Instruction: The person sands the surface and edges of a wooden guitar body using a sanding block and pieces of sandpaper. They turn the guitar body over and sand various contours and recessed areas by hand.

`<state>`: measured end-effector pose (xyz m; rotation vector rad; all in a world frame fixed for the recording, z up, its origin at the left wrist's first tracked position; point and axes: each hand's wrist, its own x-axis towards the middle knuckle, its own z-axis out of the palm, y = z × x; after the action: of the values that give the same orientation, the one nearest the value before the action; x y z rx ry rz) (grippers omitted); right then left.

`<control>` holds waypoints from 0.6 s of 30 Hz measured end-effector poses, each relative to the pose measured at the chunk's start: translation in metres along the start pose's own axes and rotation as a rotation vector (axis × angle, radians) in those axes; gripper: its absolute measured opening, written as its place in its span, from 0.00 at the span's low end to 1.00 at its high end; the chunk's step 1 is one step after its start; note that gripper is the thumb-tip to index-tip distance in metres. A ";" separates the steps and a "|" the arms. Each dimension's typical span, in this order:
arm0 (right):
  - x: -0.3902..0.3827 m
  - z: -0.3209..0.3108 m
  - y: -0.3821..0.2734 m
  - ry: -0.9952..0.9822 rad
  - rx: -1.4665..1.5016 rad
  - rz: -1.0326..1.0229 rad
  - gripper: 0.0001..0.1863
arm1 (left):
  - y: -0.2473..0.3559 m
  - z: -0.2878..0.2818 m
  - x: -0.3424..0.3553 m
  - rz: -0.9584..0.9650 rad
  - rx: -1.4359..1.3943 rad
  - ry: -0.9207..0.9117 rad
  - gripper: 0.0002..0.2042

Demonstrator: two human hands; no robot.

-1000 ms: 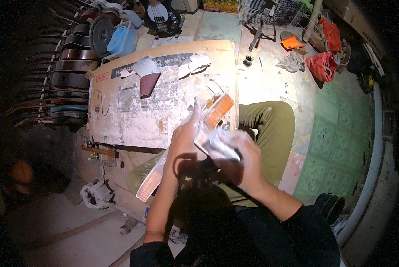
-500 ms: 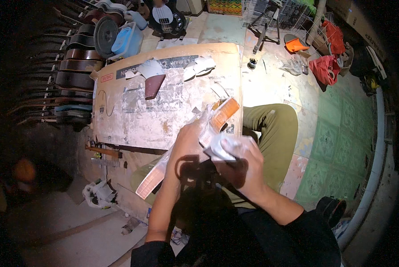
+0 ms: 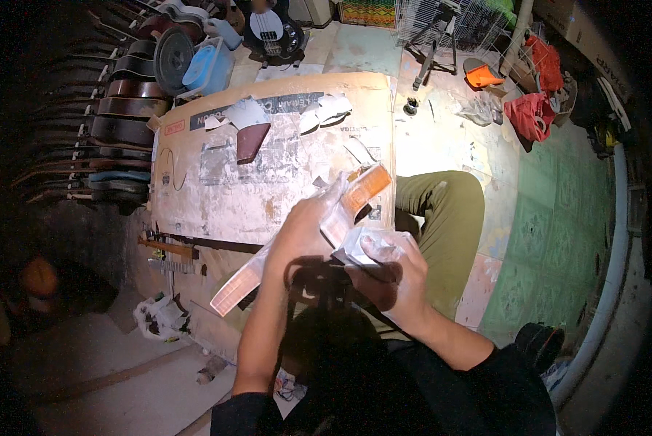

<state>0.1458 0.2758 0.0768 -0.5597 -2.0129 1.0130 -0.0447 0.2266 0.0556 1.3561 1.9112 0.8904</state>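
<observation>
The left hand (image 3: 300, 236) closes its grip on a long orange-ended strip (image 3: 340, 211) at the bench's (image 3: 217, 203) near right corner. The right hand (image 3: 391, 272) pinches crumpled clear plastic wrap (image 3: 373, 243) just beside it.

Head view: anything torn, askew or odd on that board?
Yes. The board has a patchy, worn, peeling surface. Torn white paper scraps and a dark red piece lie scattered near its far edge. The left hand and right hand hold a long orange strip in crinkled clear wrap.
</observation>
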 end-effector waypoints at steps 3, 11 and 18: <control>0.039 0.014 0.004 0.004 0.051 0.158 0.19 | 0.007 0.001 0.007 0.006 -0.052 -0.062 0.30; 0.039 0.023 0.011 0.008 0.098 0.161 0.19 | -0.013 0.001 0.001 -0.012 -0.022 -0.143 0.26; 0.011 0.025 0.023 0.084 0.178 0.054 0.19 | -0.021 0.000 0.000 -0.069 -0.273 -0.078 0.29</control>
<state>0.1199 0.2850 0.0543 -0.5534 -1.8208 1.1688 -0.0563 0.2215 0.0384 1.1392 1.6965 1.0075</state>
